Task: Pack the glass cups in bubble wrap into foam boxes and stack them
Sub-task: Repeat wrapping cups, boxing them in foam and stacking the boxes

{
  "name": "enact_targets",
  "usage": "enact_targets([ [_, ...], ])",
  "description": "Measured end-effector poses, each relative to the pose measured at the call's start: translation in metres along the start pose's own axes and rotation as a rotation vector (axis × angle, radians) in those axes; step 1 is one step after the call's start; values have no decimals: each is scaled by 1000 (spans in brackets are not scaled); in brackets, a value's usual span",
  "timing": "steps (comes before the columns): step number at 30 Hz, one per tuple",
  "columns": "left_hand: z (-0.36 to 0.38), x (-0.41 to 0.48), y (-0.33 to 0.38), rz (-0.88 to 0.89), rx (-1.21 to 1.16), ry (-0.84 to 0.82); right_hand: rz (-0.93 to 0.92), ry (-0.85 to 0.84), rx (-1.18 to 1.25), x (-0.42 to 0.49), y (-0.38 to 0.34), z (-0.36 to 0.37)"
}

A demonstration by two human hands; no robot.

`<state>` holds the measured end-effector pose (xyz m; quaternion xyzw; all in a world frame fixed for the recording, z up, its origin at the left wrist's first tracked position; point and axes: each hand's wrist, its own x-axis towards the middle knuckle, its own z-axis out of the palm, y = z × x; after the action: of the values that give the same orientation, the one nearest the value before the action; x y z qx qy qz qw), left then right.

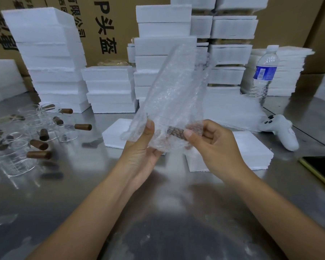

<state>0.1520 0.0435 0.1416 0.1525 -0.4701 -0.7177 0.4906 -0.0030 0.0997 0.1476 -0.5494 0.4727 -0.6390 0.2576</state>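
A bubble wrap sleeve (173, 94) stands up in the middle of the head view, with a glass cup's brown wooden handle (175, 131) showing through its lower end. My left hand (143, 147) holds the sleeve's lower left side from beneath, thumb on top. My right hand (210, 143) pinches the wrapped handle end from the right. Two foam box pieces lie on the metal table behind my hands, one at left (114, 136) and one at right (251, 151). Several unwrapped glass cups with wooden handles (43, 128) lie at the left.
Tall stacks of white foam boxes (51, 59) line the back in front of cardboard cartons. A water bottle (265, 72), a white game controller (281, 132) and a dark phone (321, 169) sit at the right. A pile of bubble wrap (231, 109) lies behind my right hand.
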Motion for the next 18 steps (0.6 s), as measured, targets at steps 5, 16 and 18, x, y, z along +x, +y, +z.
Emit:
enact_targets([
  [5, -1, -2, 1, 20, 332, 55, -7, 94, -12, 2, -1, -3],
  [16, 1, -9, -2, 134, 854, 95, -59, 177, -207, 0, 0, -6],
  [18, 2, -9, -5, 150, 910, 52, -63, 199, -210, -1, -1, -5],
])
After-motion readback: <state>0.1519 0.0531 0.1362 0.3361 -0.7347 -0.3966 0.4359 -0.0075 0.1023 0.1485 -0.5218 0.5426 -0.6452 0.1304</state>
